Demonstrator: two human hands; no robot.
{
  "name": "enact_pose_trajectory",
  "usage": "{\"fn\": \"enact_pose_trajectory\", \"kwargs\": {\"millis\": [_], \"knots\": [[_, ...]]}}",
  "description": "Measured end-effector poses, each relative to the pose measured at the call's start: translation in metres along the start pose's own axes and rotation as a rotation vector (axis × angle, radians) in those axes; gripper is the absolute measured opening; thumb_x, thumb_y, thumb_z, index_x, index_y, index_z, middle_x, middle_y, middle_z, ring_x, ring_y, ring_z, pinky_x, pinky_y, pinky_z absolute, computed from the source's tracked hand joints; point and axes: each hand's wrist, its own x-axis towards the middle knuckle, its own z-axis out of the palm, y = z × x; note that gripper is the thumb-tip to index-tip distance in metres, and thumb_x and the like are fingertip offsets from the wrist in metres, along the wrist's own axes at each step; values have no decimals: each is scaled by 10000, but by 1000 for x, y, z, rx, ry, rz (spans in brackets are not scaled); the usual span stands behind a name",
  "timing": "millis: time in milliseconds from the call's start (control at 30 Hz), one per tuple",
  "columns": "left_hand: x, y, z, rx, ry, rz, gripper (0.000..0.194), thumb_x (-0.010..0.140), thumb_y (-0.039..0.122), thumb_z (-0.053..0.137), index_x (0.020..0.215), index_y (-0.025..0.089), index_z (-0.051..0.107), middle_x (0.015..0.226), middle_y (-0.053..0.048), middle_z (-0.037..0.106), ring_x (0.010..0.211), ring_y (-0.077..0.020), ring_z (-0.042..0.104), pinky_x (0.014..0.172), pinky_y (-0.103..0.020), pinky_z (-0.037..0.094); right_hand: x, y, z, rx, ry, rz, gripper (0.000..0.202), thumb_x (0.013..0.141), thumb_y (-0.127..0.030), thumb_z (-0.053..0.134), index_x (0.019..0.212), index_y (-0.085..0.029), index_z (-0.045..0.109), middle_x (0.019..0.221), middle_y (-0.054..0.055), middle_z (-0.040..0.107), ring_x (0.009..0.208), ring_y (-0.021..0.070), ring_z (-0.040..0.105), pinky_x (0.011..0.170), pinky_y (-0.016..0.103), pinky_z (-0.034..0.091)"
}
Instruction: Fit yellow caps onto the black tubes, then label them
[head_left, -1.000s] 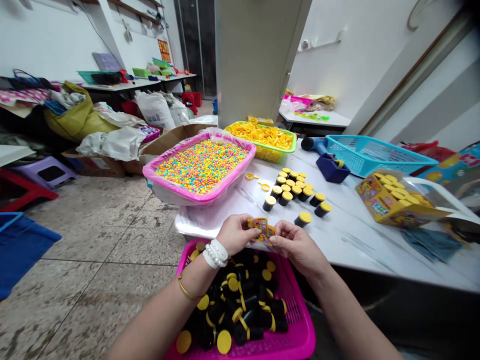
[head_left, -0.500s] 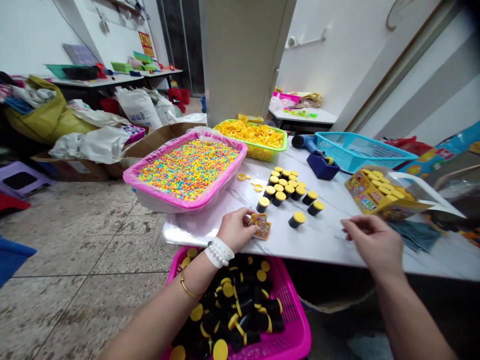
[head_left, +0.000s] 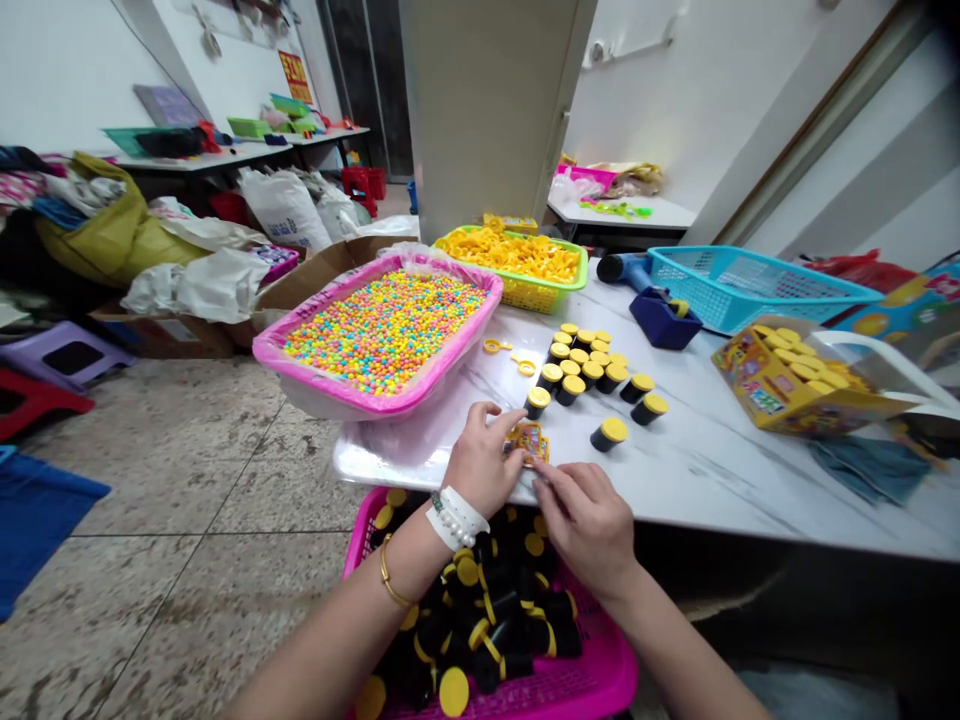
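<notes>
Near the table's front edge my left hand (head_left: 486,462) holds small printed cards (head_left: 529,440) between thumb and fingers. My right hand (head_left: 589,515) has its fingertips pinched at the cards' lower right corner. Just behind them, several black canisters with yellow lids (head_left: 570,388) stand upright in a cluster, and one canister (head_left: 608,434) stands apart to the right. Two yellow ring-shaped pieces (head_left: 526,367) lie left of the cluster. Below the table edge, a pink basket (head_left: 600,690) holds many more lidded black canisters, partly hidden by my forearms.
A pink tray (head_left: 262,345) of coloured beads sits left, with a green basket (head_left: 536,298) of yellow pieces behind. At right are a blue tape dispenser (head_left: 664,325), a blue basket (head_left: 757,290) and a printed box (head_left: 757,395) of yellow-lidded items.
My right hand has moved left from the open tabletop to the cards at my left hand. The view has shifted slightly.
</notes>
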Motion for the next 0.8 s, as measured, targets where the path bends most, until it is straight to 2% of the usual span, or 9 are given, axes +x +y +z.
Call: {"fn": "enact_pose_trajectory", "kwargs": {"millis": [100, 167, 233, 333, 400, 533, 667, 733, 800], "knots": [[-10, -4, -4, 1, 16, 58, 622, 791, 147, 660, 1382, 261, 504, 1297, -100, 444, 920, -169, 600, 915, -374, 539, 2, 7, 3, 69, -9, 32, 208, 913, -182, 571, 1056, -185, 721, 798, 70, 646, 748, 194, 590, 694, 326, 514], [-17, -6, -6, 36, 48, 124, 675, 814, 160, 648, 1443, 269, 427, 1399, -126, 362, 995, -193, 573, 952, -401, 520, 2, 11, 2, 92, -18, 59, 223, 917, -203, 572, 1095, -188, 704, 842, 74, 645, 767, 189, 602, 701, 316, 521], [-23, -7, -9, 101, 65, 218, 601, 841, 193, 640, 1414, 262, 471, 1469, -142, 304, 1083, -237, 533, 983, -445, 495, 3, 12, 1, 57, -34, 60, 248, 924, -219, 569, 1140, -194, 689, 862, 77, 642, 773, 187, 605, 700, 312, 522], [-29, -9, -15, 185, -1, 363, 331, 873, 252, 620, 1202, 218, 641, 1396, -142, 448, 1143, -281, 492, 979, -476, 489, 5, 10, 0, 20, -62, 28, 215, 933, -219, 559, 1092, -212, 704, 831, 66, 634, 772, 184, 603, 703, 308, 516], [-31, -10, -18, 211, -55, 414, 246, 906, 277, 578, 1119, 191, 667, 1275, -142, 560, 1097, -268, 514, 941, -459, 512, 8, 10, -1, 61, -62, 62, 192, 925, -240, 572, 1067, -210, 698, 877, 70, 637, 780, 178, 609, 709, 303, 523], [-31, -8, -19, 227, -103, 453, 225, 955, 257, 495, 1059, 182, 681, 1140, -117, 640, 959, -218, 568, 866, -406, 532, 22, 15, -3, 159, -132, 187, 331, 913, -307, 586, 1223, -196, 619, 1082, 97, 639, 650, 136, 596, 657, 293, 546], [-22, -4, -15, 250, -113, 446, 192, 951, 244, 515, 975, 178, 694, 1099, -95, 669, 923, -205, 576, 858, -376, 520, 37, 24, 8, 58, -185, 175, 300, 933, -309, 548, 1184, -190, 659, 1096, 107, 659, 820, 202, 662, 724, 321, 559], [-17, -3, -12, 266, -123, 431, 198, 952, 246, 512, 939, 171, 695, 1079, -97, 681, 892, -204, 583, 850, -381, 517, 41, 26, 14, 3, -165, 159, 280, 950, -301, 522, 1143, -189, 691, 1092, 109, 661, 872, 214, 664, 753, 330, 559], [-15, -4, -9, 262, -104, 417, 195, 947, 250, 520, 955, 172, 698, 1144, -112, 668, 912, -214, 590, 863, -399, 517, 40, 26, 16, -3, -111, 148, 297, 955, -291, 512, 1171, -188, 688, 1108, 110, 654, 869, 207, 659, 758, 330, 560]]}}
